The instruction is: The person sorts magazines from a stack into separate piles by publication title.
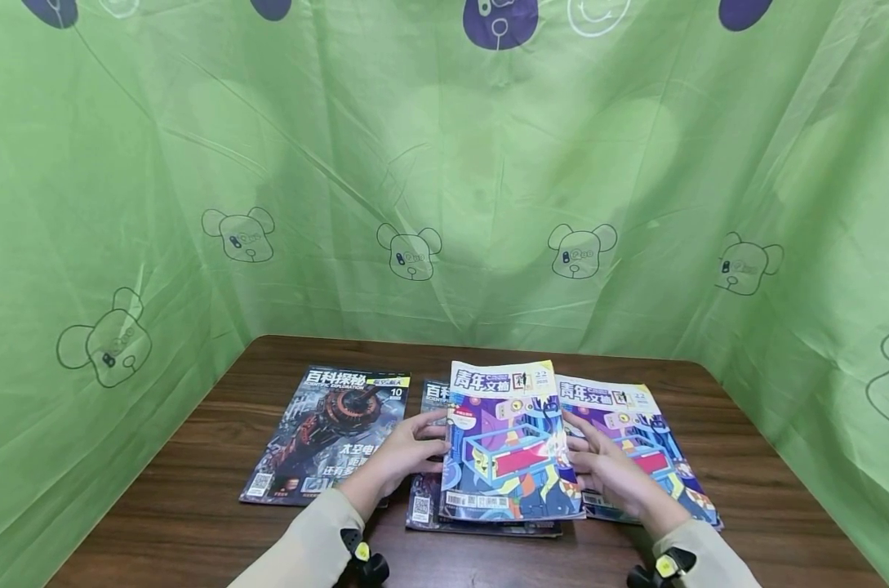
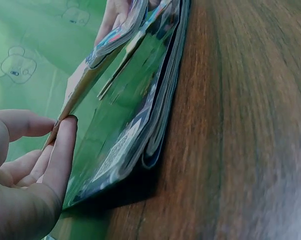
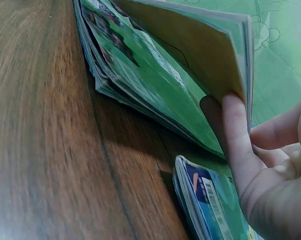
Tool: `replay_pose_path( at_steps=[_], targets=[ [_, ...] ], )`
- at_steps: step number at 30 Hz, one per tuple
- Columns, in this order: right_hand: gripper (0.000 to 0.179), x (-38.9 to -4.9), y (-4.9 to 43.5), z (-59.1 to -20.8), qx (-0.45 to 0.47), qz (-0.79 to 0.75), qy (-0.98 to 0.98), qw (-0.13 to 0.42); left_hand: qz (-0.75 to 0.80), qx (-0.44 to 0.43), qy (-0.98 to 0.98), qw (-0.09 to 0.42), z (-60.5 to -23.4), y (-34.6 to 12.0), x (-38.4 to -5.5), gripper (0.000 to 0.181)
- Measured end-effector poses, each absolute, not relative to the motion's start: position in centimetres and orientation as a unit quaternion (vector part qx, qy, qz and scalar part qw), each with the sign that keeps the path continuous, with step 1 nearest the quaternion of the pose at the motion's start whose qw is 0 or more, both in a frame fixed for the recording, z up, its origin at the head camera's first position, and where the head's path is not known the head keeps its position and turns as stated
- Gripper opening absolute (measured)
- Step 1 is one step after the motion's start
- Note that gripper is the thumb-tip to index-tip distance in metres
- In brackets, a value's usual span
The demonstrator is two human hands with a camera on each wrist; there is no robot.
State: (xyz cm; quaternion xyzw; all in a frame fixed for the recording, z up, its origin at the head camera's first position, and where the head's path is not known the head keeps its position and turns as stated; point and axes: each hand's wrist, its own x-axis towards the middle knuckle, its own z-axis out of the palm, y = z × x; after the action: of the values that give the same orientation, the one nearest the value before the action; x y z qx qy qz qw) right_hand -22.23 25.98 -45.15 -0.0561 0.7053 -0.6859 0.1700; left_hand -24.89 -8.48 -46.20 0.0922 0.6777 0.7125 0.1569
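Observation:
Both hands hold one colourful magazine (image 1: 508, 457) with a white title band by its two long sides. My left hand (image 1: 409, 447) pinches the left edge; in the left wrist view its thumb and fingers (image 2: 63, 150) meet on that edge. The right edge is gripped by my right hand (image 1: 611, 469), fingers (image 3: 235, 125) under the back cover in the right wrist view. Below it, with a gap between, lies a dark magazine (image 1: 424, 505) on a small stack, mostly hidden in the head view.
Left of the stack lies a dark magazine (image 1: 319, 445) with a red-and-black machine on its cover. Another colourful magazine (image 1: 682, 457) lies at the right, partly behind my right hand. The wooden table (image 1: 216, 457) is enclosed by a green curtain (image 1: 488, 163).

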Motion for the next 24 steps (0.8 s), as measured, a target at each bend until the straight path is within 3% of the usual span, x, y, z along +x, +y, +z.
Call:
replay_pose_path(
  at_steps=[24],
  targets=[
    [0.073,-21.6,30.9,-44.3,-0.030,-0.676,0.720,0.154,0.732,0.113,0.650,0.170,-45.6,-2.8,-25.1,0.064]
  ],
)
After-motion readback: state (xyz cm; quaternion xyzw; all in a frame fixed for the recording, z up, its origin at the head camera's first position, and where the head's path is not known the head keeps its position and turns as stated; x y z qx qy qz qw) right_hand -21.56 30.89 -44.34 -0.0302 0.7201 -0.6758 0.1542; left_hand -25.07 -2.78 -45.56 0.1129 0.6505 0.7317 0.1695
